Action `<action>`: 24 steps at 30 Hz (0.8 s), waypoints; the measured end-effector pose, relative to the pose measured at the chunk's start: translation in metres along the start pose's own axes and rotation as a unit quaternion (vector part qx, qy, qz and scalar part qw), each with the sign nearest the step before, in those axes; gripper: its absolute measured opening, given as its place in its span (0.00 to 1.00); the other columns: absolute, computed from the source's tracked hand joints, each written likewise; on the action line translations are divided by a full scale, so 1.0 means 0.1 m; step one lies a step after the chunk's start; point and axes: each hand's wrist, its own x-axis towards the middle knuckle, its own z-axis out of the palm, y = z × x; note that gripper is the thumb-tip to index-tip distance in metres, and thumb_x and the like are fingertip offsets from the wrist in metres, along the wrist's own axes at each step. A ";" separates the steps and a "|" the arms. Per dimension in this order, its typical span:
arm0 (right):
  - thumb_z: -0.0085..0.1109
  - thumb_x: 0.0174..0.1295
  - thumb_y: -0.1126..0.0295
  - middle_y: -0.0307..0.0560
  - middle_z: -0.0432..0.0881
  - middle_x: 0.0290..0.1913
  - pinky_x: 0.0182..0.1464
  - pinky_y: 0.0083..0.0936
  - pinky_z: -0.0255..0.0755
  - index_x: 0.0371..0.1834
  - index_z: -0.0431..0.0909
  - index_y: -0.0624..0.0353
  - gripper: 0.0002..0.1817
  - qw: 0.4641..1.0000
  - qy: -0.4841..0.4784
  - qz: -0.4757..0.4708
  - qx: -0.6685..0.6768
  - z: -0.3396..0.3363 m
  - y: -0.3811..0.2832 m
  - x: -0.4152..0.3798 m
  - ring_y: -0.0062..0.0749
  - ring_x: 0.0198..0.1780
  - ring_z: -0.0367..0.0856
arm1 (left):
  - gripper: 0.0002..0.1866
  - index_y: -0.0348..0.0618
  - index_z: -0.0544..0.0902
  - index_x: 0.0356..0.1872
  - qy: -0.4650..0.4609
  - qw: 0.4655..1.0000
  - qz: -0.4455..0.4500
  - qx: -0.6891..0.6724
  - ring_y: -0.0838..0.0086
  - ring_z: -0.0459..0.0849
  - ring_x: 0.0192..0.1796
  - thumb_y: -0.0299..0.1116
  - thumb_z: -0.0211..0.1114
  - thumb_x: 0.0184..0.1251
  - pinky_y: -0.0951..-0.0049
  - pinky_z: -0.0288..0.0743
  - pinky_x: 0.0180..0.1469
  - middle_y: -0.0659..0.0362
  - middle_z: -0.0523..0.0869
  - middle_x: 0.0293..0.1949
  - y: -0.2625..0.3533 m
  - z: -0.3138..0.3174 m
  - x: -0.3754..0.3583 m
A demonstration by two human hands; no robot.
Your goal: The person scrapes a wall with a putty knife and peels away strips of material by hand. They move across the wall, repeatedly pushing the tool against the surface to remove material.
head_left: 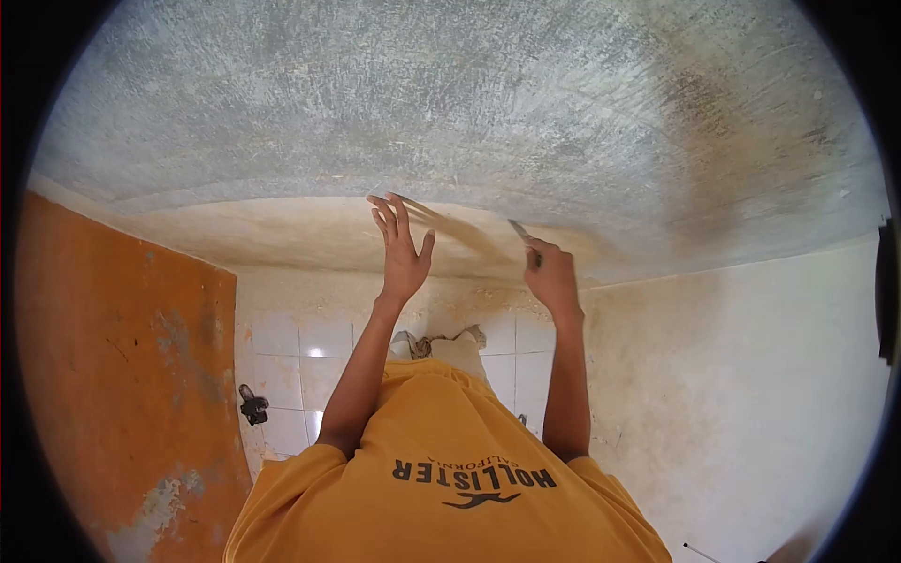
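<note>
In front of me is a wall with a mottled grey, rough surface and a cream band along its lower part. My left hand is raised on the left with its fingers spread, the fingertips at the border between grey and cream. It holds nothing; whether the fingertips press on the wall is hard to tell. On the right, my right hand is closed around a scraper with a flat, narrow blade. The blade points up and left, its tip at or very near the wall. My fingers hide most of the handle.
An orange wall with peeling patches stands at left, a whitish wall at right. Below are white floor tiles with debris and a small dark object. A dark object is at the right edge.
</note>
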 end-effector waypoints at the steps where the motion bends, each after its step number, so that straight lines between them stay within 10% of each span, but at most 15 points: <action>1: 0.54 0.68 0.73 0.69 0.84 0.37 0.44 0.48 0.78 0.55 0.85 0.62 0.16 0.999 -0.014 0.003 -0.030 0.16 0.08 0.05 0.62 0.40 0.86 | 0.52 0.38 0.33 0.82 0.000 1.000 0.000 0.001 0.33 0.25 0.81 0.29 0.65 0.72 0.41 0.30 0.81 0.31 0.25 0.79 0.01 0.01 -0.03; 24: 0.55 0.68 0.71 0.68 0.85 0.37 0.45 0.49 0.79 0.54 0.86 0.59 0.15 0.999 -0.001 0.015 -0.036 0.09 0.04 -0.06 0.64 0.41 0.85 | 0.52 0.35 0.33 0.81 0.009 0.999 0.027 -0.016 0.33 0.22 0.80 0.29 0.65 0.72 0.41 0.28 0.81 0.28 0.24 0.79 -0.03 0.04 0.00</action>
